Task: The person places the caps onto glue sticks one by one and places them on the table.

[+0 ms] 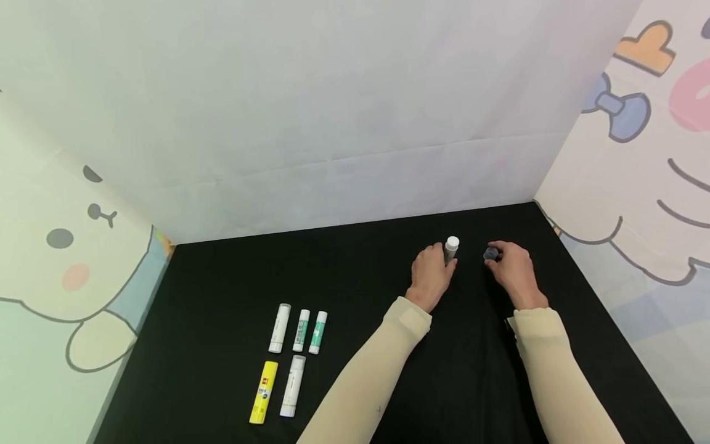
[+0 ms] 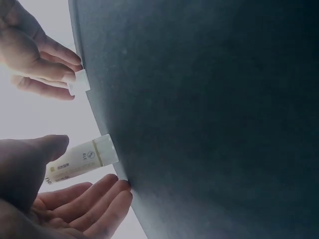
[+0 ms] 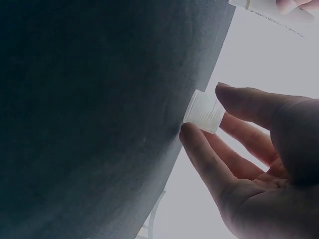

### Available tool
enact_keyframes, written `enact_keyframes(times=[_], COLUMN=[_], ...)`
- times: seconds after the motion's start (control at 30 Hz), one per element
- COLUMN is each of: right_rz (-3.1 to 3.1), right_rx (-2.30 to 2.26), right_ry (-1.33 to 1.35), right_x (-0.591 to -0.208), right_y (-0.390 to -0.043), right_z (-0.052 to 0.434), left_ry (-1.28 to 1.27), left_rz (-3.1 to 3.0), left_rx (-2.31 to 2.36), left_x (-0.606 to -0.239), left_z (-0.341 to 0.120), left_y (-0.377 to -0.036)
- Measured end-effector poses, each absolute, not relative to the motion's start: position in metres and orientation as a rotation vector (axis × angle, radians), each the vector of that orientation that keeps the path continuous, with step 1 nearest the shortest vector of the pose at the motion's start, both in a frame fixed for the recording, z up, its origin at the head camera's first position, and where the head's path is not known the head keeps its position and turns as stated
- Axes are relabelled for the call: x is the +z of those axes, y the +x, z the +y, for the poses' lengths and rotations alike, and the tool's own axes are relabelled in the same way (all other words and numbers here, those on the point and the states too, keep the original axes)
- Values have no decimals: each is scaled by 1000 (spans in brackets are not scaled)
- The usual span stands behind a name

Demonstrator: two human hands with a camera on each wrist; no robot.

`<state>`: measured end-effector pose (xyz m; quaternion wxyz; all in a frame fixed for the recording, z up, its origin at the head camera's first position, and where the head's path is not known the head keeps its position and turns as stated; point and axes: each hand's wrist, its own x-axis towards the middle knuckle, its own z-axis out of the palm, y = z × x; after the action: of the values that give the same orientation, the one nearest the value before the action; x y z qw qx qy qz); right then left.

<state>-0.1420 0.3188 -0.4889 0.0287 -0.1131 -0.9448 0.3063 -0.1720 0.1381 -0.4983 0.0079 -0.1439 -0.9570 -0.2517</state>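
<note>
My left hand [image 1: 431, 272] is around a white glue stick [image 1: 452, 246] standing with its white end up, thumb on one side and loosely extended fingers on the other. In the left wrist view a gap shows between the fingers and the printed barrel of the glue stick [image 2: 79, 160]. To the right, my right hand [image 1: 516, 271] pinches a small clear cap [image 1: 490, 253] between thumb and fingertip, low at the black cloth. Fine ribs show on the cap [image 3: 204, 111] in the right wrist view.
Left of my arms lie two white glue sticks [image 1: 280, 328] [image 1: 293, 386], two small green-and-white ones [image 1: 301, 330] [image 1: 318, 333] and a yellow one [image 1: 263, 393]. Black cloth [image 1: 222, 283] covers the table. A pale curtain [image 1: 333, 111] hangs behind, with cartoon-printed panels at both sides.
</note>
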Motion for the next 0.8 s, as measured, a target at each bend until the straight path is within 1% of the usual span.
enact_keyframes(times=[0.27,0.53,0.8], right_rz=[-2858,-2878,-2837], right_rx=[945,957,981], right_ry=[-317,-391,-404], right_x=[-490,-489,-487], right_y=[-141,-143,-135], right_z=[318,317,315], left_ry=[-482,-493,-490], left_rz=[-2973,-2973,-2977], left_rx=[-752,-775,-838], left_x=[-498,-498,-498], left_z=[141,140,137], left_y=[-176,-177,-169])
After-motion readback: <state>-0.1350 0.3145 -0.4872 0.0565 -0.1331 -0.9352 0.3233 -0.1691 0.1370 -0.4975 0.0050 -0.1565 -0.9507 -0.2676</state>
